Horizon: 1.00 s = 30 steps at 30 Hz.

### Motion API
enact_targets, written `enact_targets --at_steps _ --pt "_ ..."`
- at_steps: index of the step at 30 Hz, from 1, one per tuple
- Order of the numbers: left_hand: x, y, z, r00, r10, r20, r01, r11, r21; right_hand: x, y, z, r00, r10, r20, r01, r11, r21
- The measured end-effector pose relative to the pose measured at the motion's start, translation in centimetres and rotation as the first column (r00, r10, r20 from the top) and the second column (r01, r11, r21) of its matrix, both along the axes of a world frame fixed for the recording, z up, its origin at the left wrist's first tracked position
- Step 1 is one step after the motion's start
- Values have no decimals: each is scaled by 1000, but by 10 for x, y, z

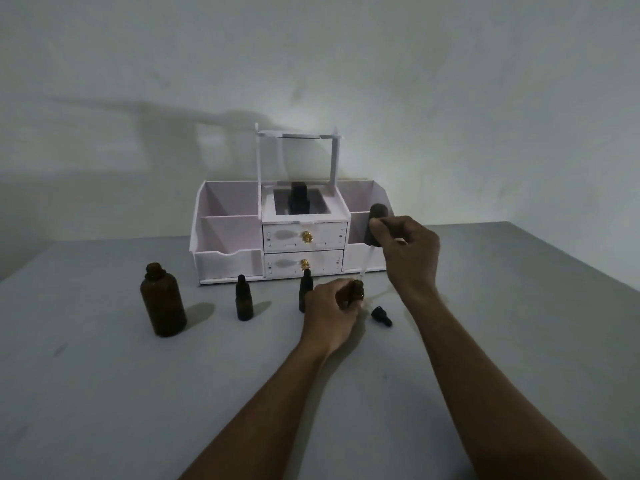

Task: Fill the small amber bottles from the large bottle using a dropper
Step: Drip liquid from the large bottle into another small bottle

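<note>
Right hand [408, 247] pinching black rubber bulb of glass dropper [375, 225], tip at mouth of small uncapped amber bottle [356, 291] gripped upright by left hand [329, 306] on grey table [485, 306], large open amber bottle [162, 303] standing well left, loose black cap [381, 315] lying just beside.

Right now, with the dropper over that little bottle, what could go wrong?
The dropper tip meets a narrow neck on the small bottle, so drops could miss. The left hand alone steadies it; a nudge might tip it. The loose cap lies close by and could roll.
</note>
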<state>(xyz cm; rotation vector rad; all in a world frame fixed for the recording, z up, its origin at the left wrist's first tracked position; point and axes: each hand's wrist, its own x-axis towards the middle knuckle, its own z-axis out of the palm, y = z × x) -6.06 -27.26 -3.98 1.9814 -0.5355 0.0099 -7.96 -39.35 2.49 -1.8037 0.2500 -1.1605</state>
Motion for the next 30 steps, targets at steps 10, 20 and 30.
enact_targets --at_steps 10,20,30 --pt "5 -2 -2 1000 1 -7 -1 1000 25 5 4 -5 1000 16 -3 -16 997 -73" --pt "9 -3 -7 1000 -4 15 4 1000 26 3 7 -4 1000 -7 19 9 993 -122" --pt "-18 33 -7 981 -93 -173 79 993 -86 -16 20 18 970 32 242 -24 999 -33"
